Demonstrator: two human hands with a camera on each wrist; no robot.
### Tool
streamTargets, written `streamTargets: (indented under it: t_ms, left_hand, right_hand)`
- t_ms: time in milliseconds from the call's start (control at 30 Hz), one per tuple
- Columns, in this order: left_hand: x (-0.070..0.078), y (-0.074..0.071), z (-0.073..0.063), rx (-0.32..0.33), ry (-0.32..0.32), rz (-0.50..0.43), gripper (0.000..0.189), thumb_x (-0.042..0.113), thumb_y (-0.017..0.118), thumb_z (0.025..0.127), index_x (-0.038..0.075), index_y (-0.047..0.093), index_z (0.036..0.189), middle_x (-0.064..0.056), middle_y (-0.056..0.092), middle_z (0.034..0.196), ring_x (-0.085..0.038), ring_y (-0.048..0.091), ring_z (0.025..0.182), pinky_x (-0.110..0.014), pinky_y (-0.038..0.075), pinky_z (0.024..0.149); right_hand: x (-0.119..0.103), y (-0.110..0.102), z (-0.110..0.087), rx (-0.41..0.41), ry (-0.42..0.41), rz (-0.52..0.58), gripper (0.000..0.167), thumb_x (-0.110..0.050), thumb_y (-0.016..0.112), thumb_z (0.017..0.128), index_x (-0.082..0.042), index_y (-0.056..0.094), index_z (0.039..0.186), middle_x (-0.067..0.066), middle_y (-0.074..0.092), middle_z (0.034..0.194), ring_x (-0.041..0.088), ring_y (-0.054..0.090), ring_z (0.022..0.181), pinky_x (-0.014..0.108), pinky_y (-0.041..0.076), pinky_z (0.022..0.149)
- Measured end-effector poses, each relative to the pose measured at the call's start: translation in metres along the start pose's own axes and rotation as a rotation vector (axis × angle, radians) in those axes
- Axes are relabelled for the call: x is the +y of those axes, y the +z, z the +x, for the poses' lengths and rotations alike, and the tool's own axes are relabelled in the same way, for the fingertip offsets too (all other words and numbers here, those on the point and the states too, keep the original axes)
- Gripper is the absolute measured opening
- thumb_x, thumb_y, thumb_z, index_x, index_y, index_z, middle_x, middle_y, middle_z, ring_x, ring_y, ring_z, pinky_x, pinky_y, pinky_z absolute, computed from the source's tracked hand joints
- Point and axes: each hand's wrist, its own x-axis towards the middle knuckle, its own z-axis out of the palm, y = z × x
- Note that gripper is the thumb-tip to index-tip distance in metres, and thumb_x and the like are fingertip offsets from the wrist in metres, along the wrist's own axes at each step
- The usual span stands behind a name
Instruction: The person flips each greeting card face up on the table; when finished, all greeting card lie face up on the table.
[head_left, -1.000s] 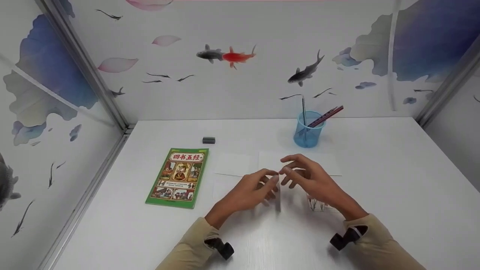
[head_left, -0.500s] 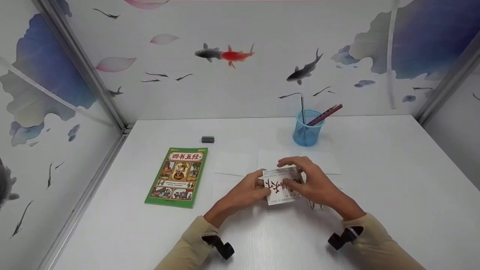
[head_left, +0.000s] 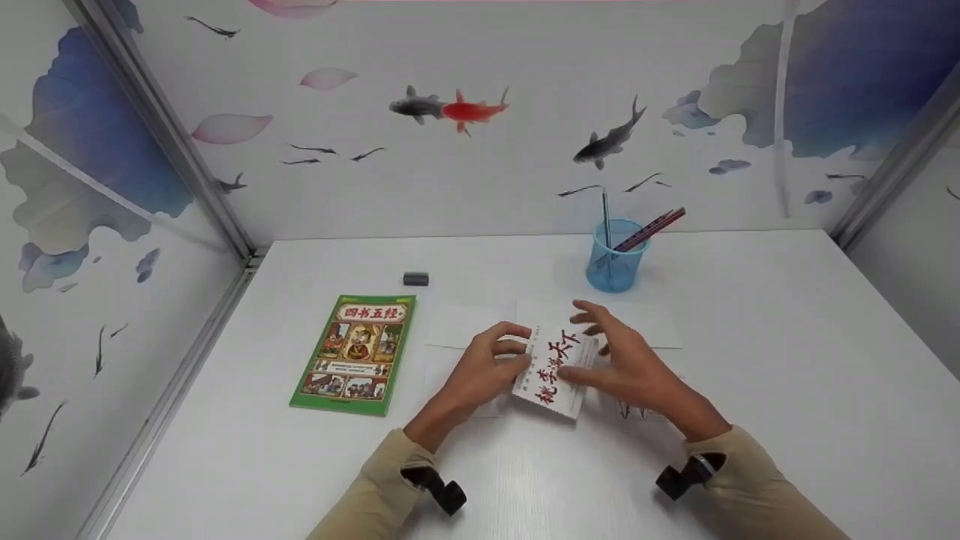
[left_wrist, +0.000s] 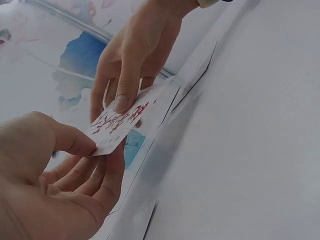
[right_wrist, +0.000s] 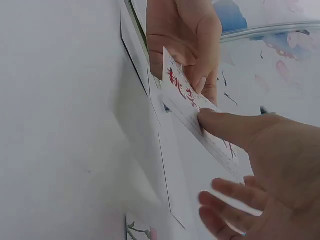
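A white card (head_left: 546,386) printed with red Chinese characters is held tilted above the table, in the middle of the head view. My left hand (head_left: 486,369) pinches its left edge between thumb and fingers, as the left wrist view also shows. On the other side, my right hand (head_left: 636,369) pinches the card with its thumb pressed on the printed face and fingers behind it. Some of those fingers are spread away from the card. Under the right wrist lies a card with a plant drawing (head_left: 634,412), partly covered by the hand.
White paper cards (head_left: 465,326) lie on the table (head_left: 510,487) beyond and beside the hands. To the left is a green-edged book (head_left: 354,354), with a small dark block (head_left: 416,279) behind it. A blue mesh cup (head_left: 613,270) with pencils stands near the back wall.
The card was edge-on in the left hand, then turned its printed face up with the right hand taking hold. Since then it has rotated, its writing now running diagonally upward to the right.
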Motion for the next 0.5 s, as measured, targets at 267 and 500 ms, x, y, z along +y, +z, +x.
streamTargets:
  t_ms: [267,500]
  left_hand:
    - [-0.0015,0.0037,-0.0015,-0.07,0.077,0.066,0.029,0.033,0.066,0.11,0.017,0.073,0.132,-0.008,0.08,0.125,-0.022,0.079,0.107,-0.026,0.059,0.083]
    - [0.0005,-0.0022,-0.0015,-0.079,0.125,0.348,0.042,0.018,0.08,0.1,0.017,0.066,0.139,-0.006,0.074,0.136,-0.018,0.076,0.11,-0.031,0.062,0.093]
  right_hand:
    - [-0.0076,0.0078,-0.005,-0.058,-0.238,-0.031,0.076,-0.023,0.092,0.09,-0.025,0.057,0.157,-0.007,0.06,0.158,0.021,0.057,0.142,0.052,0.056,0.11]
    - [0.0001,0.0096,-0.0031,-0.025,-0.088,-0.14,0.053,-0.026,0.09,0.091,-0.019,0.07,0.14,-0.001,0.073,0.13,0.014,0.062,0.098,0.029,0.055,0.079]
